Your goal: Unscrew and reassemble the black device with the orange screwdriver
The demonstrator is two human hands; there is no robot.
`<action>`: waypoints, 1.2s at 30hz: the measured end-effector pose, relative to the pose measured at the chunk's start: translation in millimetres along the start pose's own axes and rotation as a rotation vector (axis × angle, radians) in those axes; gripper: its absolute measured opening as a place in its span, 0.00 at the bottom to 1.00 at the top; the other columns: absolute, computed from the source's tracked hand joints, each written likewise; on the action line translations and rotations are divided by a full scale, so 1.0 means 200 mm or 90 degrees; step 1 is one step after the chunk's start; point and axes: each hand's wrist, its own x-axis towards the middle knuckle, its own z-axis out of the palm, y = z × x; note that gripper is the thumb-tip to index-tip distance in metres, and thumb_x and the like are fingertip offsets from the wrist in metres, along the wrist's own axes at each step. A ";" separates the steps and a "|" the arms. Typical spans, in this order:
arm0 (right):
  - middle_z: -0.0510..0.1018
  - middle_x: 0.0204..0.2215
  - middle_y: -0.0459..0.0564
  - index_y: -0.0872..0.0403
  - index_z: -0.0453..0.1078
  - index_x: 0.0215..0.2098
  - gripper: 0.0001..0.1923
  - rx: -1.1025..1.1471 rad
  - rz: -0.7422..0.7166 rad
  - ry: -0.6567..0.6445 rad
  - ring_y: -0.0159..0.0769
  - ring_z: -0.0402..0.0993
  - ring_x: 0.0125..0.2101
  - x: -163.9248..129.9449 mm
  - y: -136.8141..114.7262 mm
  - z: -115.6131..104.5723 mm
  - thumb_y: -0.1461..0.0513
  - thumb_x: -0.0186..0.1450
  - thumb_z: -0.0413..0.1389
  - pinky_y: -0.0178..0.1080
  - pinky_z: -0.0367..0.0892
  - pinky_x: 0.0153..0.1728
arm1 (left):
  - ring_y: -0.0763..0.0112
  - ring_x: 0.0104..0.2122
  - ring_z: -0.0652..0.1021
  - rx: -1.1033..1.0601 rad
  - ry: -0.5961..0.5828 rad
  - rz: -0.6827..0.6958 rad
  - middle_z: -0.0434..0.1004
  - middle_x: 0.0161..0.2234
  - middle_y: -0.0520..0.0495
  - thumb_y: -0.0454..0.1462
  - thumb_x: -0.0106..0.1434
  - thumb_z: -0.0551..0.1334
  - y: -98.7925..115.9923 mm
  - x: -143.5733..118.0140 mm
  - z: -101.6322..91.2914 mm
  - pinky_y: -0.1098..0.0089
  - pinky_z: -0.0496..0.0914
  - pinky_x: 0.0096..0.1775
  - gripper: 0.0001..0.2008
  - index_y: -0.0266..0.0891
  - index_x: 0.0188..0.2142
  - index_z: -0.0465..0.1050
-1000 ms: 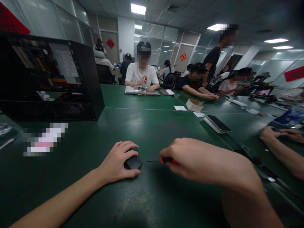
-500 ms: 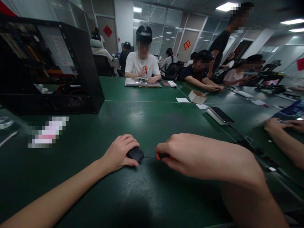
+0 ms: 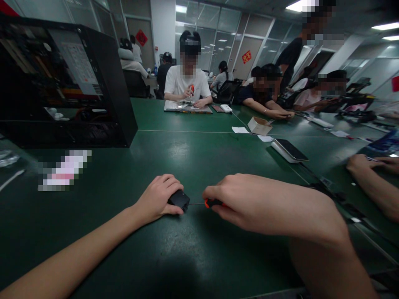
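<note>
A: What is the left hand (image 3: 157, 198) doing?

B: It lies on the green table (image 3: 193, 158) and its fingers are wrapped round a small black box (image 3: 178, 199). The thumb is at the near side and the other fingers curl over the top. The box sits on the table, near the front and about in the middle.

A: And the right hand (image 3: 249, 199)?

B: It is closed tight round a little screwdriver (image 3: 209, 203). You can see just a bit of its orange and black handle poking out by the thumb. The thin metal tip points left and meets the side of the black box.

A: Are the two hands close?

B: Yes, just beside each other, but they don't touch. Only the thin tip is between them.

A: What else is on the table?

B: A big black computer case (image 3: 67, 83) stands far to the left, open on its side. A phone (image 3: 290, 150) lies off to the right, and behind it is a small cardboard box (image 3: 259, 125). Another person's hands (image 3: 370, 164) rest at the right edge. More people sit at the far end
</note>
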 end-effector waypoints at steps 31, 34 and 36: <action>0.82 0.33 0.53 0.56 0.75 0.39 0.27 -0.008 0.069 0.104 0.39 0.78 0.31 0.17 0.22 0.47 0.42 0.72 0.48 0.36 0.53 0.28 | 0.51 0.50 0.73 0.088 0.031 -0.072 0.79 0.49 0.38 0.56 0.71 0.55 0.06 0.00 -0.01 0.54 0.65 0.49 0.26 0.38 0.53 0.73; 0.81 0.33 0.53 0.56 0.74 0.39 0.27 -0.041 0.099 0.103 0.40 0.78 0.31 0.17 0.19 0.47 0.43 0.72 0.47 0.36 0.53 0.27 | 0.52 0.49 0.74 0.101 0.042 -0.078 0.80 0.49 0.38 0.54 0.72 0.55 0.06 -0.01 -0.02 0.56 0.65 0.47 0.24 0.38 0.53 0.73; 0.81 0.33 0.53 0.56 0.74 0.39 0.27 -0.050 0.112 0.094 0.40 0.78 0.30 0.17 0.17 0.46 0.43 0.72 0.47 0.36 0.54 0.27 | 0.53 0.47 0.76 0.098 0.051 -0.077 0.80 0.48 0.39 0.53 0.72 0.55 0.05 -0.01 -0.02 0.57 0.66 0.45 0.24 0.38 0.53 0.74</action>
